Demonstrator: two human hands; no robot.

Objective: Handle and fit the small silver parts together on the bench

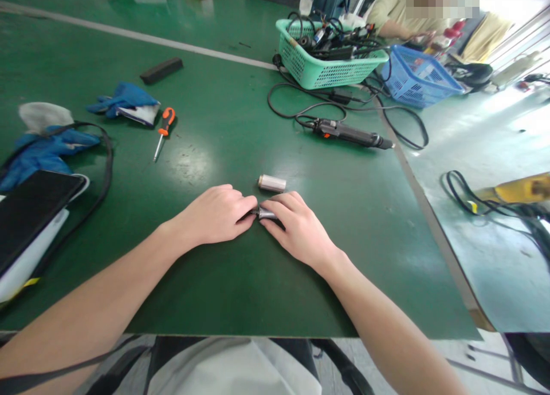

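Both hands meet, fingertip to fingertip, on a small metal part (265, 213) on the green table (240, 292).

The left hand (217, 214) lies palm down, fingers curled, its tips pinching the part's left end; the right hand (296, 229) lies palm down too, fingers closed over the right end. Both forearms run back toward the near table edge, forming a V. The part is grey and tapered, its long axis lying left–right between the fingertips; which end leads cannot be told. Just beyond the fingers lies a white cylinder (272, 182), its axis also left–right. Farther out: to the left, a screwdriver (164, 130) and blue gloves (124, 100); ahead right, a power driver (350, 134), a green basket (326, 68) and a blue basket (419, 77).
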